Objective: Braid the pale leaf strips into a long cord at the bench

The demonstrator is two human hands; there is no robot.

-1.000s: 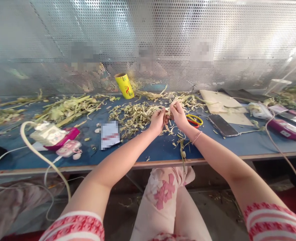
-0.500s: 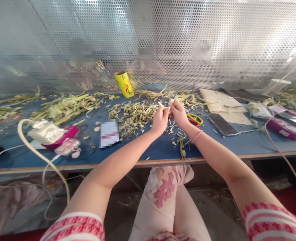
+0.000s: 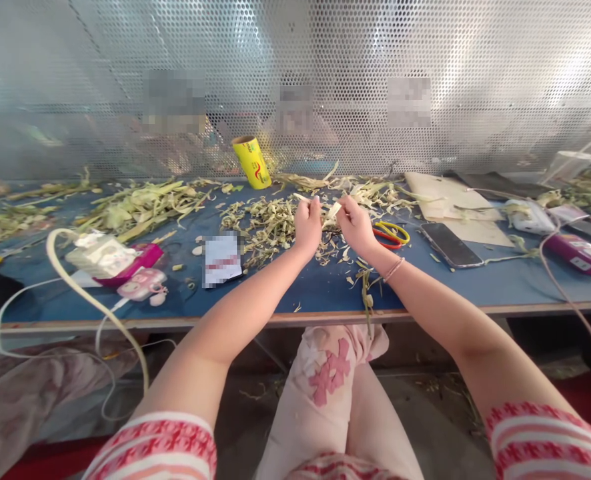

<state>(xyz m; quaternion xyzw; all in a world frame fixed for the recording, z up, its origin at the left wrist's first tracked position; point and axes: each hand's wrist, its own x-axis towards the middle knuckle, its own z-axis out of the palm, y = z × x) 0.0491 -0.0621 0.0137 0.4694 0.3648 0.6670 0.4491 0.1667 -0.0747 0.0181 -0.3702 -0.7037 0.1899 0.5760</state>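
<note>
My left hand (image 3: 308, 228) is closed, thumb on top, with a pale piece of plant stalk (image 3: 301, 198) poking out beyond its fingers. A short gap to the right, my right hand (image 3: 355, 225) pinches a pale plant strip (image 3: 335, 209). Both hands hover over a pile of pale green plant scraps (image 3: 270, 223) on the blue tabletop (image 3: 285, 287). Beside my right hand lie red and yellow loops (image 3: 393, 233). A few scraps (image 3: 367, 297) hang at the table's front edge.
A yellow cardboard tube (image 3: 252, 163) leans near the perforated metal panel (image 3: 345, 53). Leafy stalks (image 3: 150, 203) lie to the left, near a cabled device (image 3: 100, 257) and pink case (image 3: 143, 285). Rightward are a phone (image 3: 450, 245), cardboard (image 3: 455, 200) and a purple box (image 3: 583, 255).
My hands were together at the fingertips and have moved apart, each with a pale plant piece. The view has shifted slightly.
</note>
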